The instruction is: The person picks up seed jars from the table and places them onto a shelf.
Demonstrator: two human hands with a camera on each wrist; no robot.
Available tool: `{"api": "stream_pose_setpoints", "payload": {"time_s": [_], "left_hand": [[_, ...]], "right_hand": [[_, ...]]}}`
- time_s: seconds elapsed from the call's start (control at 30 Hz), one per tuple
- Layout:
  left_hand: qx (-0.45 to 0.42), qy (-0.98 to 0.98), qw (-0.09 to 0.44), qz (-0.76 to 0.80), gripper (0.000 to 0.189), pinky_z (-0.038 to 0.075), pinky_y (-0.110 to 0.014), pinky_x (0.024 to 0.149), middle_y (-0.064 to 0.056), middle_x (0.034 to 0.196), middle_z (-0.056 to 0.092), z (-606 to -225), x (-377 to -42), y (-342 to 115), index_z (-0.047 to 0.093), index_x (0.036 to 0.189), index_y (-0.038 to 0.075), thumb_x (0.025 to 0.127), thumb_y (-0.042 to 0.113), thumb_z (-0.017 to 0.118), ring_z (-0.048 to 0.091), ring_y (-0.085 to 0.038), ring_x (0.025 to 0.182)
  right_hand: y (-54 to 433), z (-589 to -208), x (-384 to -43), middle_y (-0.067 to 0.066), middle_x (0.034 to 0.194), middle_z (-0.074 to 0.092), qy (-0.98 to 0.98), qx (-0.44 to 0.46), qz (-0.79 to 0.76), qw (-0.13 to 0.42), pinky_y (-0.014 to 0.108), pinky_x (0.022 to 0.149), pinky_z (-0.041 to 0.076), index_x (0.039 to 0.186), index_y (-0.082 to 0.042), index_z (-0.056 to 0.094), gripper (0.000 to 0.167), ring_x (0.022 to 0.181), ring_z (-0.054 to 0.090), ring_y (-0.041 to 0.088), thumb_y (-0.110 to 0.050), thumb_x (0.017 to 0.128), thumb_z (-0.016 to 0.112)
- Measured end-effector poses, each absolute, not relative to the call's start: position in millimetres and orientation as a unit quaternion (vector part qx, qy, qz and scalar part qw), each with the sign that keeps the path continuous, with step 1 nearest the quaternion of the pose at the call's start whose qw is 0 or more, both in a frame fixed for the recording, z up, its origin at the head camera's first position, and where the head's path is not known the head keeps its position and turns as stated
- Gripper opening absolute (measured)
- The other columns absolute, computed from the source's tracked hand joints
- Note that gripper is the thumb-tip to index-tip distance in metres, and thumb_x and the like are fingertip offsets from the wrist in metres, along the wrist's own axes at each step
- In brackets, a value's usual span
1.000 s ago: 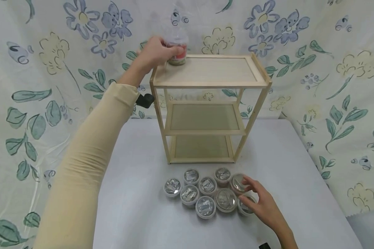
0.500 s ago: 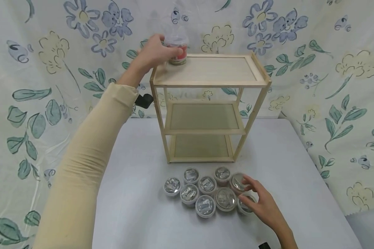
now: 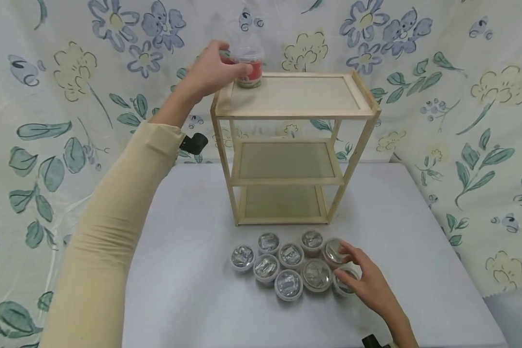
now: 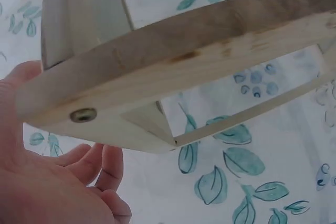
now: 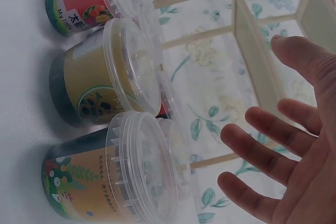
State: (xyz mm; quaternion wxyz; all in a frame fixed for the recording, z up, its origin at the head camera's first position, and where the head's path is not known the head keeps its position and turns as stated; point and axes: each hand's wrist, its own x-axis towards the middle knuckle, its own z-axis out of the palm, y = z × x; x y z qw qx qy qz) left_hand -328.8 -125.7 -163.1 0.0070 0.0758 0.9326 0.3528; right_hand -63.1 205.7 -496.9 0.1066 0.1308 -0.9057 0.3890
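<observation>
A red-labelled plastic cup point(image 3: 250, 72) with a clear lid stands upright at the left end of the wooden shelf's top board point(image 3: 304, 94). My left hand point(image 3: 210, 72) is beside it, its thumb across the label and its index finger raised off the cup. In the left wrist view the left hand point(image 4: 63, 182) has loosely bent fingers beside the shelf's end rail point(image 4: 173, 51), and the cup is hidden. My right hand point(image 3: 369, 285) hovers at the right end of a cluster of lidded cups point(image 3: 288, 285). The right wrist view shows the right hand point(image 5: 294, 150) spread, holding nothing.
The three-tier wooden shelf stands on a white table point(image 3: 182, 270) behind the cups. Several cups sit close together, among them a brown-labelled cup point(image 5: 84, 177) and a yellow-labelled cup point(image 5: 84, 74). A floral curtain point(image 3: 461, 87) hangs behind and beside the table.
My left hand has slid slightly left against the cup and its index finger has lifted away from it. The cup has kept its place on the top board. My right hand stays almost still.
</observation>
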Motion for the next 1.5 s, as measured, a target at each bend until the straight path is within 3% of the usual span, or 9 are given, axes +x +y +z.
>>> {"api": "stream_pose_setpoints", "payload": {"time_s": [0.1, 0.37, 0.53, 0.67, 0.9, 1.03, 1.17, 1.5], "left_hand": [[0.086, 0.930, 0.004, 0.358, 0.090, 0.032, -0.037, 0.114, -0.007, 0.158, 0.032, -163.9, -332.3, -131.9, 0.008, 0.159, 0.019, 0.093, 0.055, 0.056, 0.040, -0.022, 0.138], [0.119, 0.910, -0.033, 0.396, 0.081, 0.036, -0.037, 0.110, -0.005, 0.155, 0.036, -163.1, -334.5, -145.4, 0.017, 0.158, 0.023, 0.094, 0.053, 0.056, 0.042, -0.021, 0.134], [0.166, 0.892, -0.094, 0.409, 0.073, 0.041, -0.029, 0.094, -0.003, 0.149, 0.042, -166.2, -330.1, -155.1, 0.026, 0.155, 0.023, 0.095, 0.046, 0.059, 0.044, -0.013, 0.113], [0.219, 0.876, -0.136, 0.408, 0.067, 0.039, -0.027, 0.083, -0.002, 0.145, 0.046, -174.1, -331.2, -166.4, 0.032, 0.153, 0.023, 0.094, 0.041, 0.060, 0.042, -0.009, 0.103], [0.307, 0.817, -0.217, 0.437, 0.061, 0.033, -0.026, 0.084, -0.001, 0.136, 0.055, -205.5, -329.6, -188.5, 0.046, 0.145, 0.017, 0.089, 0.033, 0.063, 0.044, -0.010, 0.103], [0.350, 0.784, -0.254, 0.445, 0.061, 0.030, -0.027, 0.083, -0.005, 0.131, 0.059, -243.1, -324.9, -201.3, 0.050, 0.141, 0.010, 0.085, 0.029, 0.065, 0.048, -0.018, 0.104], [0.379, 0.773, -0.232, 0.452, 0.062, 0.032, -0.032, 0.082, -0.012, 0.128, 0.059, -287.5, -310.0, -200.3, 0.049, 0.139, 0.003, 0.085, 0.028, 0.067, 0.048, -0.028, 0.103], [0.337, 0.793, -0.080, 0.500, 0.061, 0.035, -0.039, 0.082, -0.007, 0.129, 0.057, -384.8, -278.1, -187.5, 0.048, 0.142, 0.011, 0.087, 0.020, 0.072, 0.049, -0.022, 0.105]], "right_hand": [[200.7, -496.4, -67.1, 0.004, 0.124, 0.063, -0.907, 0.123, 0.389, 0.104, 0.050, 0.086, 0.051, 0.144, -0.005, 0.046, 0.069, 0.103, 0.063, 0.015, -0.012, 0.083, 0.079], [188.8, -493.1, -77.7, 0.005, 0.123, 0.063, -0.909, 0.096, 0.390, 0.109, 0.056, 0.085, 0.050, 0.143, -0.006, 0.047, 0.068, 0.105, 0.063, 0.020, -0.013, 0.083, 0.079], [179.8, -492.9, -85.4, 0.005, 0.123, 0.063, -0.913, 0.088, 0.378, 0.124, 0.053, 0.084, 0.050, 0.143, -0.006, 0.047, 0.068, 0.104, 0.063, 0.019, -0.014, 0.083, 0.079], [167.2, -496.5, -96.0, 0.004, 0.122, 0.064, -0.915, 0.078, 0.370, 0.138, 0.048, 0.085, 0.051, 0.142, -0.006, 0.048, 0.068, 0.103, 0.064, 0.018, -0.012, 0.082, 0.080], [145.6, -502.0, -115.7, 0.004, 0.122, 0.064, -0.916, 0.049, 0.367, 0.153, 0.044, 0.086, 0.050, 0.142, -0.006, 0.048, 0.070, 0.103, 0.063, 0.015, -0.009, 0.081, 0.081], [137.1, -503.3, -124.4, 0.006, 0.123, 0.064, -0.918, 0.036, 0.365, 0.153, 0.048, 0.086, 0.050, 0.143, -0.007, 0.047, 0.069, 0.103, 0.063, 0.018, -0.011, 0.082, 0.080], [139.7, -502.1, -124.2, 0.007, 0.123, 0.064, -0.920, 0.031, 0.361, 0.147, 0.051, 0.087, 0.050, 0.143, -0.007, 0.047, 0.069, 0.104, 0.063, 0.020, -0.014, 0.083, 0.080], [142.7, -504.8, -122.3, 0.009, 0.124, 0.063, -0.926, 0.020, 0.350, 0.141, 0.050, 0.088, 0.049, 0.143, -0.006, 0.046, 0.067, 0.105, 0.063, 0.023, -0.014, 0.085, 0.078]]}}
